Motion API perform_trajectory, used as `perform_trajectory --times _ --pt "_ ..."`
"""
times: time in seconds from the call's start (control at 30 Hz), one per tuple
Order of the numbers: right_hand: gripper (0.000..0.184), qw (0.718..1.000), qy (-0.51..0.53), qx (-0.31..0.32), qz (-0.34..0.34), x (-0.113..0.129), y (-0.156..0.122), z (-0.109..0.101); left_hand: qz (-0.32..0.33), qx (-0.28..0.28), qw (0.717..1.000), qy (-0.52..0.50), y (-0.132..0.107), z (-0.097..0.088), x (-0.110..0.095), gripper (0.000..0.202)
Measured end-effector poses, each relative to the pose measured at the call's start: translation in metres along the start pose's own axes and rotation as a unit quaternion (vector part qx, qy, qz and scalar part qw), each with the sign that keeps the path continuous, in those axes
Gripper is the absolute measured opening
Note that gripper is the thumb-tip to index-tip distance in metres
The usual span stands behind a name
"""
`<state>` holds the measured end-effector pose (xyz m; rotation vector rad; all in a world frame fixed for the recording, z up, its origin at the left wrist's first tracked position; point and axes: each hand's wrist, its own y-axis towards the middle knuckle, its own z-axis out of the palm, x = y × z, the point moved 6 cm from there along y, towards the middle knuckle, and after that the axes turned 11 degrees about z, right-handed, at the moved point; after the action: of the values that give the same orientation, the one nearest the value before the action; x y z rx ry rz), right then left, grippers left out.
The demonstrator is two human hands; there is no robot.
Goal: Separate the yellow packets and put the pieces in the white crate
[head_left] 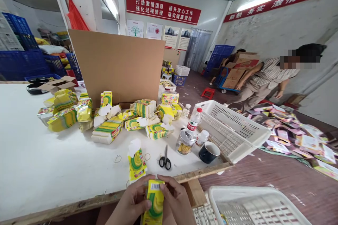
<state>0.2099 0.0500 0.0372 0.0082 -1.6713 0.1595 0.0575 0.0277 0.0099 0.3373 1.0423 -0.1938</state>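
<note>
At the bottom of the head view both my hands grip one yellow and green carton (155,200) with a barcode at its top. My left hand (132,202) wraps its left side with the thumb on the front. My right hand (175,198) presses its right edge with bent fingers. Just beyond them on the white table (39,168) lies a small stack of flat yellow cartons (136,163). Black-handled scissors (165,160) lie to the right of that stack.
Several bundles of flat cartons (108,130) lie before a brown cardboard sheet (118,66). A jar (185,142), water bottle (194,119) and dark mug (209,152) stand near a white basket (232,130). Another white basket (253,205) sits lower right. A person (266,77) bends over boxes.
</note>
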Motion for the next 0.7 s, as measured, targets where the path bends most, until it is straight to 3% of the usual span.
perform_trajectory --times 0.2,0.37,0.5,0.6,0.7 --pt "0.038 0.996 0.076 -0.031 0.016 -0.007 -0.001 -0.002 0.032 0.020 0.999 0.001 0.004 0.011 0.000 0.063" --pt "0.034 0.993 0.111 -0.036 0.017 -0.010 -0.006 -0.002 0.061 -0.009 0.983 0.170 0.007 0.003 -0.013 0.035" --pt "0.036 0.995 0.076 -0.071 0.001 -0.009 -0.013 -0.009 0.057 -0.025 0.979 0.193 0.008 0.005 -0.004 0.037" --pt "0.040 0.995 -0.013 -0.101 -0.015 -0.002 -0.018 -0.031 0.031 -0.007 0.985 0.169 0.010 0.011 0.009 0.046" --pt "0.039 0.965 -0.142 -0.220 -0.026 0.007 -0.031 -0.087 0.024 -0.013 0.971 0.239 0.014 0.001 0.009 0.051"
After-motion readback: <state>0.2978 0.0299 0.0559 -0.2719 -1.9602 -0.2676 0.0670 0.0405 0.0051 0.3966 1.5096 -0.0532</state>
